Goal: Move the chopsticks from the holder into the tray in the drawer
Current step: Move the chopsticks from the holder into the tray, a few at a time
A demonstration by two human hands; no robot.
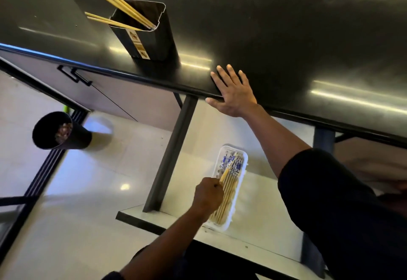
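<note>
A black rectangular holder [145, 35] stands on the dark countertop [286, 37] with several wooden chopsticks [116, 2] leaning out of it to the left. Below the counter an open white drawer [264, 202] holds a white tray [241, 167]. Several chopsticks [229, 193] with blue patterned ends lie in that tray. My left hand [208, 196] is over the tray's left side and grips a wooden chopstick, whose end sticks out above the fist. My right hand [233, 91] rests flat on the counter's front edge, fingers spread.
A black bin [59, 132] stands on the pale tiled floor at the left. A closed cabinet door with a black handle [74, 76] sits under the counter at the left. A dark frame post [174, 154] borders the drawer's left side.
</note>
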